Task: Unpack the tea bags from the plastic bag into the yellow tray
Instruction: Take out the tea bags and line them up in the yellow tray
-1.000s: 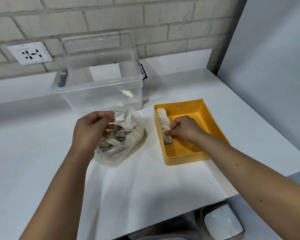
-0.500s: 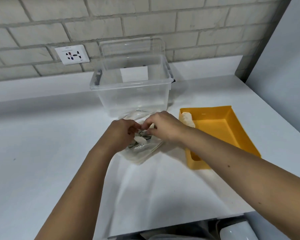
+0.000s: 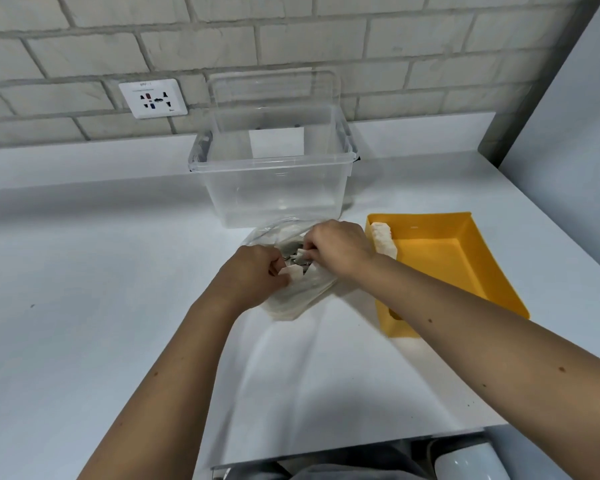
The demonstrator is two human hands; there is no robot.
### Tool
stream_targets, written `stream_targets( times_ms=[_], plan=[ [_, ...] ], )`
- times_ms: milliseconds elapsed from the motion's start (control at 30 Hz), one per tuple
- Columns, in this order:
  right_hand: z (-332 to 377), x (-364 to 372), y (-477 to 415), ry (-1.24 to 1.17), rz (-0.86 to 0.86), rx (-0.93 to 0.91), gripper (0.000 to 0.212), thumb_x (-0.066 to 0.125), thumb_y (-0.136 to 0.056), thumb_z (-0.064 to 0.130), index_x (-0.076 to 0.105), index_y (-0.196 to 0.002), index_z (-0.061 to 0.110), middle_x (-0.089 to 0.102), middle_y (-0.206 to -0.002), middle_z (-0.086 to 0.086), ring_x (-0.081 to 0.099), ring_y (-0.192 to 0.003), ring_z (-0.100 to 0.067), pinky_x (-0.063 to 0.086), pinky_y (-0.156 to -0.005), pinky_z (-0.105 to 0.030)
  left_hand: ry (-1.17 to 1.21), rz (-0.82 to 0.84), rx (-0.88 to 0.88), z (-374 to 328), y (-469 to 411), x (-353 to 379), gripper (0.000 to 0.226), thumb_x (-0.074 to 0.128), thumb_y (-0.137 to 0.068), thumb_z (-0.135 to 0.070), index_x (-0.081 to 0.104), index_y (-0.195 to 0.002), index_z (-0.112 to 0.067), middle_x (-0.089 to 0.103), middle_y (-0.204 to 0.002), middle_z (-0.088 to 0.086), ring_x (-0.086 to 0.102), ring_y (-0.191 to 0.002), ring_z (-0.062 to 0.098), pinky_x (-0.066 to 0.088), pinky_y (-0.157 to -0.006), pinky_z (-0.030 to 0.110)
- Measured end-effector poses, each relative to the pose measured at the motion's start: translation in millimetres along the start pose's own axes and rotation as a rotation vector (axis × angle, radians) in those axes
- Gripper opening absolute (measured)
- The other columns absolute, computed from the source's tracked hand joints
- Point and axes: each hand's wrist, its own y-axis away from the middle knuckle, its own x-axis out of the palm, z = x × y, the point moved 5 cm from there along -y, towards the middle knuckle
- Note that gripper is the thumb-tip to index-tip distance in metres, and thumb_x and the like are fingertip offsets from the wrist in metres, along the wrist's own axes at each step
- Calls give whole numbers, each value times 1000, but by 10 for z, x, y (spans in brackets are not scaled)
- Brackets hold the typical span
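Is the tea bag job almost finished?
Not yet. Done: a row of tea bags stands in the yellow tray, against its left wall. In hand: the left hand grips the plastic bag while the right hand pinches a tea bag at its mouth. Left: more tea bags show inside the bag.

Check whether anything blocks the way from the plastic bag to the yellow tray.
Nothing visible does. The plastic bag lies beside the yellow tray, with only bare table between; the right hand pinches a tea bag at its mouth.
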Motion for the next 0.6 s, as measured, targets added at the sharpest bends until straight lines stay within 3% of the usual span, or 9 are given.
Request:
stream_targets(
  times_ms=[100, 200, 267, 333, 400, 533, 600],
  plan=[
    [-88, -126, 80, -200, -40, 33, 13, 65, -90, 35, 74, -90, 25, 70, -91, 7, 63, -87, -17, 44, -67, -28, 85, -22, -34, -4, 38, -71, 16, 71, -82, -22, 59, -73, -16, 61, -71, -5, 51, -64, 9, 36, -50, 13],
    [-210, -265, 155, -466, -87, 112, 9, 73, -85, 33, 75, -86, 25, 66, -77, 14, 60, -73, -3, 45, -66, -25, 214, -60, -100, 12, 61, -140, 13, 67, -82, -21, 60, -84, -11, 64, -77, 0, 53, -67, 13, 35, -49, 13],
    [-282, -308, 198, -706, -64, 170, 6, 74, -86, 27, 72, -82, 23, 65, -72, 14, 56, -59, 5, 44, -62, -20, 358, -93, -165, 28, 57, -160, 12, 64, -84, -22, 59, -88, -12, 67, -81, 5, 61, -72, 21, 44, -60, 21],
    [-325, -327, 247, -960, -24, 254, 8, 70, -89, 21, 70, -82, 18, 65, -71, 11, 54, -51, 1, 43, -56, -17, 535, -123, -234, 51, 41, -135, 8, 60, -87, -17, 60, -92, -12, 71, -84, 9, 70, -79, 28, 57, -78, 38],
    [-319, -344, 287, -1164, 29, 320, 7, 66, -92, 16, 68, -86, 14, 66, -73, 8, 53, -50, -7, 40, -49, -18, 671, -155, -284, 57, 18, -82, 10, 54, -93, -13, 60, -99, -8, 71, -84, 9, 73, -79, 30, 58, -85, 48],
    [-194, -306, 293, -1657, 199, 367, 8, 60, -93, 7, 64, -87, 10, 65, -72, -3, 52, -53, -12, 42, -46, -21, 869, -142, -311, -26, 17, -18, 17, 46, -98, -6, 60, -106, -2, 72, -88, 11, 74, -71, 21, 62, -74, 37],
    [-146, -264, 288, -1660, 222, 386, 9, 60, -93, 5, 65, -86, 9, 65, -73, -5, 54, -52, -13, 46, -45, -22, 1060, -48, -277, -120, 10, 41, 25, 45, -99, -8, 65, -112, -3, 75, -98, 14, 75, -86, 27, 62, -79, 37]
  ],
)
